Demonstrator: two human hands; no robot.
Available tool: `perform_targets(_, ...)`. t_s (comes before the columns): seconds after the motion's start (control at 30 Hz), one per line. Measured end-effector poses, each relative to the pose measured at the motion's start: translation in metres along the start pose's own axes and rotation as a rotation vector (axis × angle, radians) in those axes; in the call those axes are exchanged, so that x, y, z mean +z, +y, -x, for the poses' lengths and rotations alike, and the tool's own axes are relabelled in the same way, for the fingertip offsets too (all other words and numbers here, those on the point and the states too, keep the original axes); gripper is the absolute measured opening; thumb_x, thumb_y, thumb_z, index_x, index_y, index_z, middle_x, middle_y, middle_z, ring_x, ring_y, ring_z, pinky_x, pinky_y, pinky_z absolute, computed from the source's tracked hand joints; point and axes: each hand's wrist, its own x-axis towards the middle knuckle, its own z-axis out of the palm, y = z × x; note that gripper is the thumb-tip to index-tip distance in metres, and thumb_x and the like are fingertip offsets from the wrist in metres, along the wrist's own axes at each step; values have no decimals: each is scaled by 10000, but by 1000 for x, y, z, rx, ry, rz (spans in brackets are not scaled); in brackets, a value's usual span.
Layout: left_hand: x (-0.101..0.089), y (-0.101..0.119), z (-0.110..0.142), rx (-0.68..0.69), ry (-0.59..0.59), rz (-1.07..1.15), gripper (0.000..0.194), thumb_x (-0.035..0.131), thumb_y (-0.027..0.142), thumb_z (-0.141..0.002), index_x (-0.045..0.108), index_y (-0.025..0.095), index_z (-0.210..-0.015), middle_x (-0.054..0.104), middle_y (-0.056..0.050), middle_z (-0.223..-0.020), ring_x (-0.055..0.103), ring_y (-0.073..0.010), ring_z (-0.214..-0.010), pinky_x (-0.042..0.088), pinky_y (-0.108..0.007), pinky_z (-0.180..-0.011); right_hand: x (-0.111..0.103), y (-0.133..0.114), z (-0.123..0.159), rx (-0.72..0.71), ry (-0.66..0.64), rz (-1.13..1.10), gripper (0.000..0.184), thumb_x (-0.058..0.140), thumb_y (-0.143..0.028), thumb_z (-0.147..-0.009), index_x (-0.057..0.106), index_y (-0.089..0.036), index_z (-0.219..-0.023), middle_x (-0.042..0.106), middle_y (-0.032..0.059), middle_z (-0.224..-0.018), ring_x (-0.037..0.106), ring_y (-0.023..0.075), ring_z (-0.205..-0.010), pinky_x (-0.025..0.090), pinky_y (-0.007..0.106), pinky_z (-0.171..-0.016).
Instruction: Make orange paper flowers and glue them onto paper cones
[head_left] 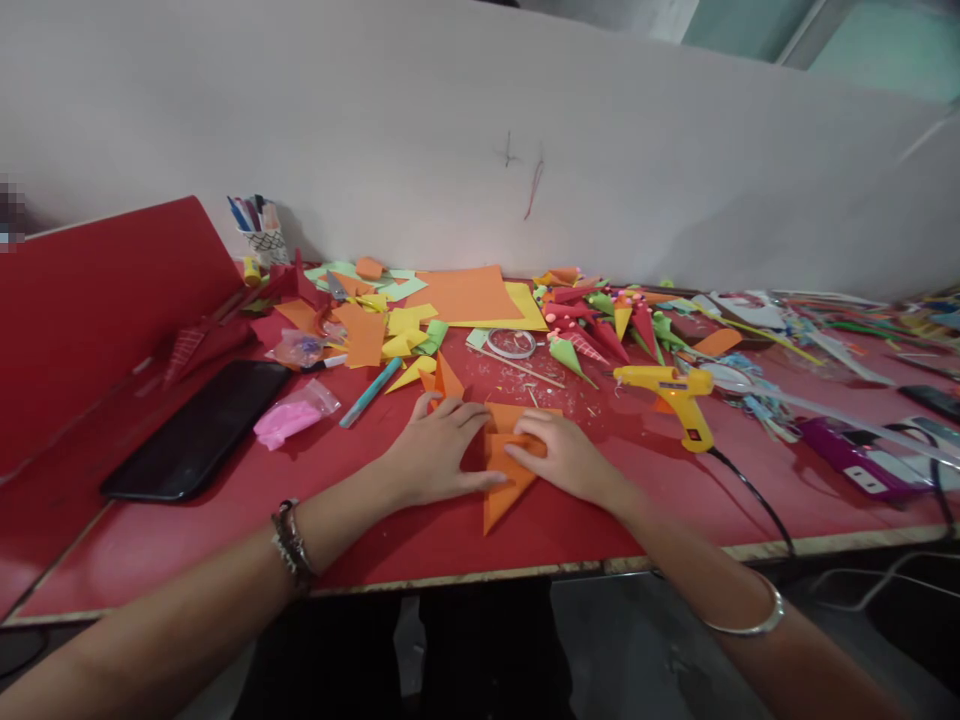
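Observation:
A folded sheet of orange paper (501, 490) lies on the red table in front of me, one pointed corner toward the table's near edge. My right hand (570, 455) is closed on its right side, fingers bent over the fold. From the left, my left hand (442, 452) lies flat with fingers spread, its thumb and fingertips touching the paper's left edge. Just beyond that hand stands another folded orange paper piece (448, 378), partly hidden by the fingers.
A yellow glue gun (671, 390) lies to the right, its cord over the near edge. Leftward are a teal marker (371, 392), a pink packet (289, 418) and a black phone (199, 430). Paper cones (600, 310) and orange sheets (469, 295) line the back.

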Motion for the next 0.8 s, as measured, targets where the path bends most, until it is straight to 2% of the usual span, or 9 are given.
perform_targets(0.23,6,1,2,3,1,-68,747,446,674,-641,422,174,-1196,477,-109,-1215,404,-285,-1094,162,-443,-969,5,0,-1,-1,24,82,234,444,-331,-821,439,-180,-642,462,4,-675,449,127,-646,330,238,-591)
perform_targets(0.8,4,5,4,1,-36,-122,868,381,745,-613,369,150,-1245,440,-112,-1259,366,-287,-1129,157,-470,-972,5,-4,-3,83,11,76,217,428,-290,-844,471,-174,-665,491,2,-697,464,115,-652,323,222,-589)
